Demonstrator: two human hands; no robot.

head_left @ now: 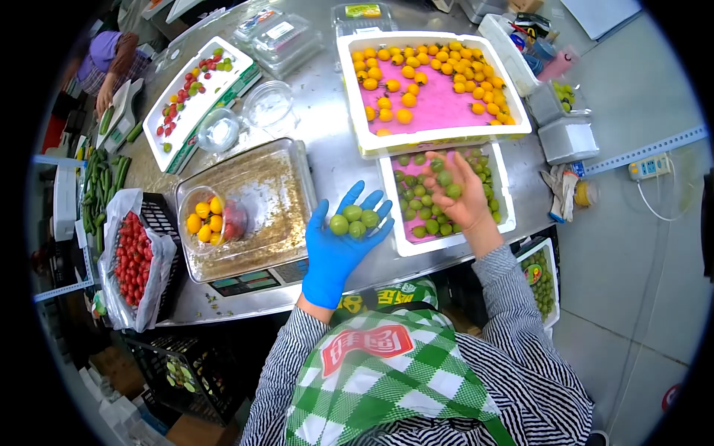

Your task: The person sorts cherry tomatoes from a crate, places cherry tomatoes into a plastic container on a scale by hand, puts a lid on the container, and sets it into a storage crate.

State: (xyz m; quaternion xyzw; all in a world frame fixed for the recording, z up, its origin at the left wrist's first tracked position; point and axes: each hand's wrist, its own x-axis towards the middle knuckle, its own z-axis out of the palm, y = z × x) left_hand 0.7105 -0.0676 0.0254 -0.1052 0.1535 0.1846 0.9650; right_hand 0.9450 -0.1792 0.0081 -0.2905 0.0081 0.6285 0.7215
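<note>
My left hand [331, 256], in a blue glove, is palm up with several green cherry tomatoes [355, 221] resting in it. My bare right hand [470, 199] is over a white foam box [446, 243] of green cherry tomatoes, with a few of them [446, 180] at its curled fingers. Left of my gloved hand, a clear round tub [186, 241] holds yellow cherry tomatoes [204, 219] and red ones [233, 221]. The tub sits on a worn metal tray [275, 178].
Behind stands a foam box [446, 138] of yellow cherry tomatoes. Further left are a foam box [212, 93] of mixed tomatoes, clear round lids [269, 104], clamshell boxes [279, 41], a lined crate of red tomatoes [134, 260] and cucumbers [100, 186]. Another person [111, 63] works at far left.
</note>
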